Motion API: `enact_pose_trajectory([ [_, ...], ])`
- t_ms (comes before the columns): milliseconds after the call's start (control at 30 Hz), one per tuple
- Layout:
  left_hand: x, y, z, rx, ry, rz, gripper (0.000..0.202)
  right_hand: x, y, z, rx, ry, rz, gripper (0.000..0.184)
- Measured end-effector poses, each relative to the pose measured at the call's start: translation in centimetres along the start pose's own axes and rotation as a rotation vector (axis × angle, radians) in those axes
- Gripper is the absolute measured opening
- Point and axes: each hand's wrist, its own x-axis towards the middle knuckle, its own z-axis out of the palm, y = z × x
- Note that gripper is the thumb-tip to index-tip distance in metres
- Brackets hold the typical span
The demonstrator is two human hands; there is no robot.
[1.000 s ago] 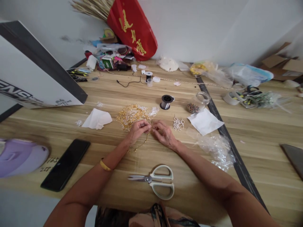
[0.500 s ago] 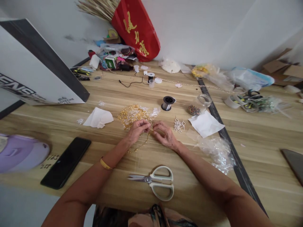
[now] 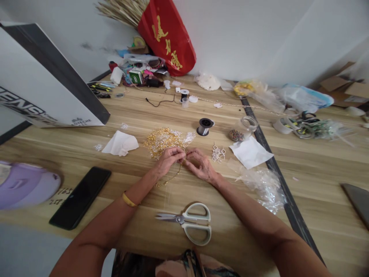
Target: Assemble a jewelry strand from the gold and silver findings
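Both hands meet on the table. Left hand and right hand each pinch the gold chain, which trails from our grip toward the gold pile. We judge short, steady pinches close together work best.

soft even daylight, warped edges
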Motion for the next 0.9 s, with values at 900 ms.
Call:
enact_pose_trajectory([
  [900, 0.12, -0.52, -0.18, -0.085, -0.009, -0.028, 0.025, -0.03, 0.79, 0.26, 0.277, 0.007, 0.293, 0.018],
])
